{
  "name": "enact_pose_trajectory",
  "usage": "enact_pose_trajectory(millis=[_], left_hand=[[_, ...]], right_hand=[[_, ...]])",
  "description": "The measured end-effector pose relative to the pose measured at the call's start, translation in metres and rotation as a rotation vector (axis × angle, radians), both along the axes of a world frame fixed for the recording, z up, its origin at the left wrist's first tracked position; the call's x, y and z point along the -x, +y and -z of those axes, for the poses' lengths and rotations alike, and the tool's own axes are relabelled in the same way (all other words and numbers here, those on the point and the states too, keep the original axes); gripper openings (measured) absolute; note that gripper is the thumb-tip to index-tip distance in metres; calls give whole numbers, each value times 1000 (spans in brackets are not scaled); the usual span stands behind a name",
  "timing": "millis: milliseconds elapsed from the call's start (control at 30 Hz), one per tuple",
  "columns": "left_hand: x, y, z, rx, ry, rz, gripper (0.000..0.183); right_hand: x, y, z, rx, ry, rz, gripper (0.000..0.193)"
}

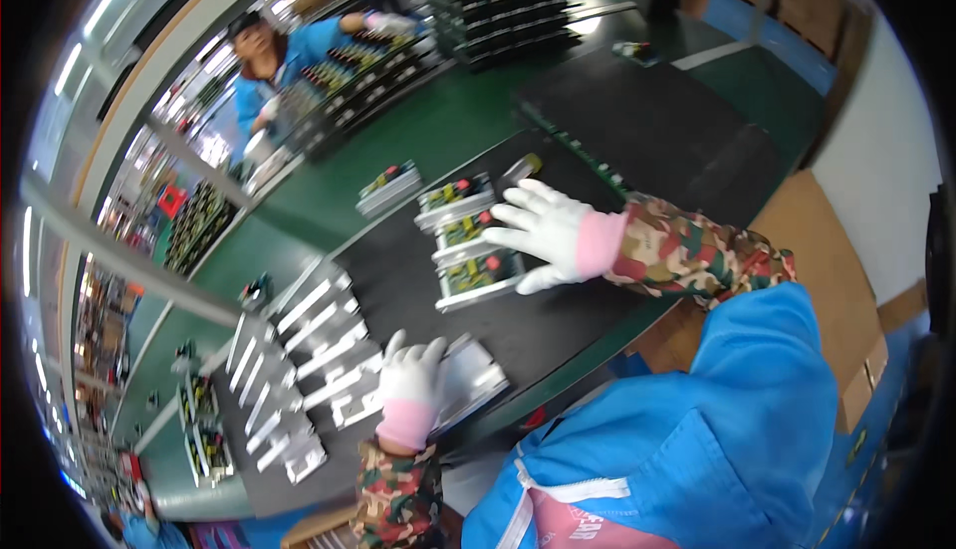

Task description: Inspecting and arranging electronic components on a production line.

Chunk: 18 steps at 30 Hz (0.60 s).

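My right hand (550, 234), in a white glove with a pink cuff, reaches over the black work surface with its fingers spread. Its fingertips are at the right side of a row of circuit boards in silver metal frames (468, 272); whether they touch is unclear. My left hand (410, 375), gloved the same way, has its fingers apart and appears to hold nothing. It is between a flat silver metal plate (472, 374) on its right and several rows of bare silver metal brackets (324, 338) on its left.
Another circuit board in a frame (388, 189) lies on the green bench beyond. Stacked black racks (493, 11) stand at the back. Across the bench, a person in blue (261, 76) handles a rack of boards (363, 76). A cardboard box (822, 280) stands at my right.
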State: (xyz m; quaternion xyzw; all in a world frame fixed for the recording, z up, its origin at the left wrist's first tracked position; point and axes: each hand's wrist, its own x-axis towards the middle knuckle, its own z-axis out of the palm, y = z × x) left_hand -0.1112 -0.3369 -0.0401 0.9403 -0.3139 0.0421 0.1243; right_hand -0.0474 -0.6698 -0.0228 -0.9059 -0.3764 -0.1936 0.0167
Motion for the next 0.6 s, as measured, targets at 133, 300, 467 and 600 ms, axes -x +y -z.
enact_pose_trajectory(millis=[133, 300, 467, 600], left_hand=[[3, 0, 20, 68, -171, -55, 40], [20, 3, 62, -45, -276, -111, 49], [25, -7, 64, -14, -210, -225, 54], [21, -19, 55, 19, -190, -247, 56]], right_hand=[[-47, -62, -47, -8, 189, 314, 66], [-132, -197, -45, -106, 45, 986, 57], [-176, -296, -34, -58, 364, 1264, 50], [-194, -365, -11, -292, 184, 1426, 49]])
